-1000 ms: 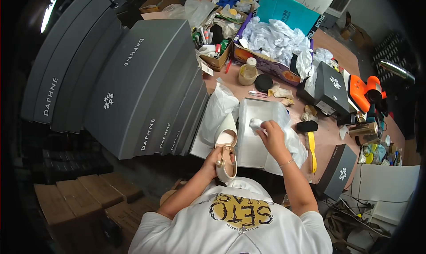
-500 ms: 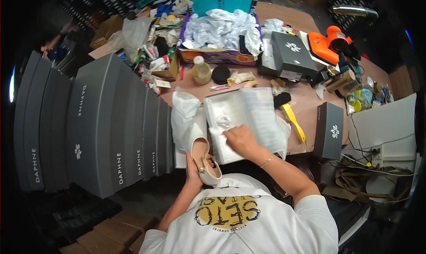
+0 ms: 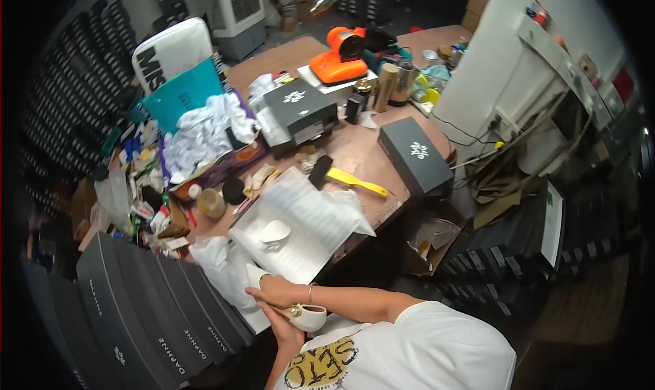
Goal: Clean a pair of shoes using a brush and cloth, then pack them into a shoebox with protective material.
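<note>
A white shoe with a beige insole and a small round ornament at its strap is low in the middle, its heel toward me. My left hand holds it from below. Across its front half lies my right hand, fingers wrapped over the shoe and hiding much of it; whether the fingers also hold something small is hidden. Just beyond is an opened shoebox with a white inside, where a rounded white piece lies. A translucent wrapping sheet covers its far side, and crumpled white tissue sits to its left.
Grey shoeboxes stand in a row at the left. A yellow-handled brush, a closed dark box and an orange device are to the right. A bin of crumpled white paper and a jar stand farther back.
My right hand has left the open box and come down onto the shoe in my left hand. The view has swung to the right. A rounded white piece now shows plainly in the box.
</note>
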`<state>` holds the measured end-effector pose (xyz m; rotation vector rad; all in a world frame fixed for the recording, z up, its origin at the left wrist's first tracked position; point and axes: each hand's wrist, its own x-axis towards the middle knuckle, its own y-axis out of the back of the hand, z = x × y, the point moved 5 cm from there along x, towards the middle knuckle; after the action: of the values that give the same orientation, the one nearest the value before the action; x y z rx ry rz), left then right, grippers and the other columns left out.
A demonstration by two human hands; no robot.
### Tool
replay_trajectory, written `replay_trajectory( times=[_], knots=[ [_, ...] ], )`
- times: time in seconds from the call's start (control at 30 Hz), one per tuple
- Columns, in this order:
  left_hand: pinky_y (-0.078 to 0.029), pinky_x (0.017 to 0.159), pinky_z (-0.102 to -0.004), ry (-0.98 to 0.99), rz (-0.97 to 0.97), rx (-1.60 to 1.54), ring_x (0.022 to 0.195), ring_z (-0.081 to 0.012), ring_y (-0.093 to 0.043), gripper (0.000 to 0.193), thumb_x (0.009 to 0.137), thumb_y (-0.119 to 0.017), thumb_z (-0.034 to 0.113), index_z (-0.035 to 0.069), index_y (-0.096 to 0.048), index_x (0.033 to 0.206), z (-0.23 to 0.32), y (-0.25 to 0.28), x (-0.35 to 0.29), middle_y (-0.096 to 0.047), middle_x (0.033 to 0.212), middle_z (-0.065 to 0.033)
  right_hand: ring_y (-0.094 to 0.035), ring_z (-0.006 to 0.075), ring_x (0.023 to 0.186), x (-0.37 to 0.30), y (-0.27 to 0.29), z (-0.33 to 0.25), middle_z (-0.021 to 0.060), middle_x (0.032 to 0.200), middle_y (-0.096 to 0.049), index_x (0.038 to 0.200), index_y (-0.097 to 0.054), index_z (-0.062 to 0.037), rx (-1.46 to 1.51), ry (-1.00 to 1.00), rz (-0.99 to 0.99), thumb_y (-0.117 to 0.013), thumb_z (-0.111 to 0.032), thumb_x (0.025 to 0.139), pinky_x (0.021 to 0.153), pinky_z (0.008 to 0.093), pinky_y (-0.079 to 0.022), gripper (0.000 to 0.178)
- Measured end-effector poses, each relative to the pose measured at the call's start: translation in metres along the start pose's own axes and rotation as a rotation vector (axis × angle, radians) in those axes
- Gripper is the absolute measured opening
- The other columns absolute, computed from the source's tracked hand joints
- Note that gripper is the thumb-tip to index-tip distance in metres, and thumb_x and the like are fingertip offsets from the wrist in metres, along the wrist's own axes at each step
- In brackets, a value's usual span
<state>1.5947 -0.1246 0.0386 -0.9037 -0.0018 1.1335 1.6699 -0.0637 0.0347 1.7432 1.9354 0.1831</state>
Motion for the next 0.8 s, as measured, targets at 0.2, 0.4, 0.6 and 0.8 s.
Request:
replay_trajectory(
  times=[0.2, 0.4, 0.6, 0.8],
  knots=[
    [-0.049, 0.088, -0.0395, 0.115, -0.143, 0.035, 0.101, -0.0251, -0.058, 0.060, 0.094, -0.036, 0.057, 0.013, -0.041, 0.134, 0.009, 0.034, 0.042, -0.058, 0.114, -0.0104, -0.056, 0.0455, 0.084, -0.081, 0.004, -0.008, 0.0305, 0.073, -0.058, 0.066, -0.059, 0.0096, -0.196, 0.374, 0.151, -0.032, -0.056, 0.093, 0.097, 0.0557, -0.030, 0.076],
    [-0.050, 0.084, -0.0407, 0.119, 0.086, 0.058, 0.099, -0.0235, -0.057, 0.043, 0.097, -0.044, 0.045, 0.013, -0.043, 0.125, -0.080, 0.040, 0.007, -0.054, 0.108, -0.0062, -0.052, 0.0419, 0.110, -0.123, -0.029, 0.071, 0.0296, 0.100, -0.061, 0.097, -0.062, 0.0091, 0.006, 0.018, -0.129, -0.013, -0.076, 0.085, 0.101, 0.0613, -0.021, 0.099],
    [-0.049, 0.086, -0.0359, -0.028, 0.111, 0.258, 0.099, -0.0195, -0.056, 0.044, 0.100, -0.039, 0.033, 0.011, -0.035, 0.139, -0.091, -0.016, -0.061, -0.054, 0.116, -0.0084, -0.046, 0.0391, 0.114, -0.225, -0.008, 0.073, 0.0263, 0.116, -0.052, 0.107, -0.055, 0.0057, 0.022, 0.257, -0.207, -0.028, -0.060, 0.093, 0.100, 0.0595, -0.026, 0.072],
    [-0.046, 0.086, -0.0289, -0.033, 0.103, 0.240, 0.098, -0.0140, -0.052, 0.046, 0.101, -0.039, 0.033, 0.012, -0.032, 0.141, -0.105, -0.036, -0.061, -0.051, 0.114, -0.0040, -0.051, 0.0450, 0.095, -0.227, 0.028, 0.057, 0.0285, 0.107, -0.051, 0.109, -0.049, 0.0106, -0.245, 0.193, -0.282, -0.037, -0.041, 0.094, 0.107, 0.0556, -0.016, 0.055]
  ],
)
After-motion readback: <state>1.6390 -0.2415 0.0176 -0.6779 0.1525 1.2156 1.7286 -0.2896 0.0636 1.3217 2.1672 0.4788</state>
